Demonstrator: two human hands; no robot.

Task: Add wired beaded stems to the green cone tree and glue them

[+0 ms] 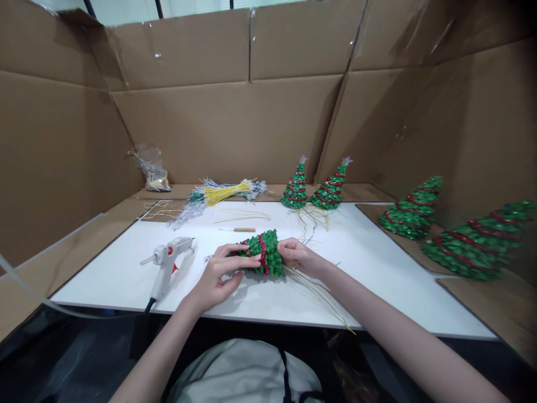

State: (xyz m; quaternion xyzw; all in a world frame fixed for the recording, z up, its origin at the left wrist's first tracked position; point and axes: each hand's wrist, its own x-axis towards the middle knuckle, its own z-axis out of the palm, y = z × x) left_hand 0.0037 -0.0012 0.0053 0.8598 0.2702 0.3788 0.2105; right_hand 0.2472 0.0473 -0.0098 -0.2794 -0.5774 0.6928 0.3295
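Observation:
A small green beaded tree with red bands (263, 253) lies on its side on the white board (377, 268), held between both hands. My left hand (220, 277) pinches its narrow end, thumb and fingers closed on the green beads. My right hand (298, 256) grips the wide base, fingers wrapped round it. Yellow wire ends (323, 299) trail from the base toward the board's front edge.
A white glue gun (168, 263) lies left of my hands, its cord running off the front. A wooden-handled awl (239, 229) and bundles of yellow and silver stems (222, 193) lie behind. Finished trees stand at the back (296, 187) (331, 189) and right (413, 210) (482, 238). Cardboard walls surround everything.

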